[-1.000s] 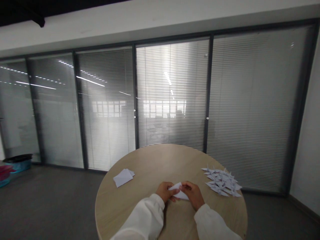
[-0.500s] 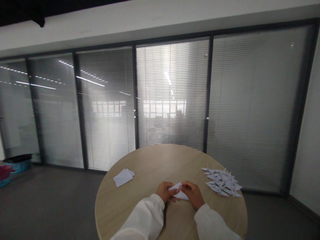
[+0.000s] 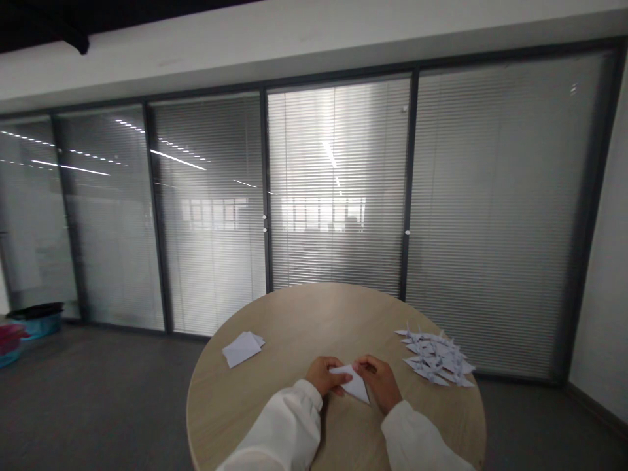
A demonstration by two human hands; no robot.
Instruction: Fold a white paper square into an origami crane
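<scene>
1. Gripping the small, white, folded piece of paper (image 3: 356, 387) between them, the two bare hands sit close together over the round, pale, wood-grained bench (image 3: 318, 314). Whether the paper's lower tip touches the bench surface, I cannot tell.

2. The left hand (image 3: 324, 375) is clamped on the paper's left side, its thumb lying across the upper face and other fingers curled beneath. Such a hold probably stops the piece from slipping or turning.

3. The right hand (image 3: 381, 383) pinches the paper's upper right edge with bent fingertips; the exact contact is partly hidden by the fingers themselves. Its lighter hold presumably leaves it freer to shape the edge, while the left hand anchors.

4. Between and below the hands, a pointed flap of the paper slants down to the right, unobstructed, likely because both grips sit near the upper part.

5. Beyond the left hand, further to the left, lies a small stack of white, flat, four-sided paper sheets (image 3: 242, 349), slightly fanned, perhaps set there for easy reach.

6. Beyond the right hand, further to the right, rests a cluster of white, spiky, folded-paper figures (image 3: 434, 356), heaped close together, apparently to leave working room around the hands.
</scene>
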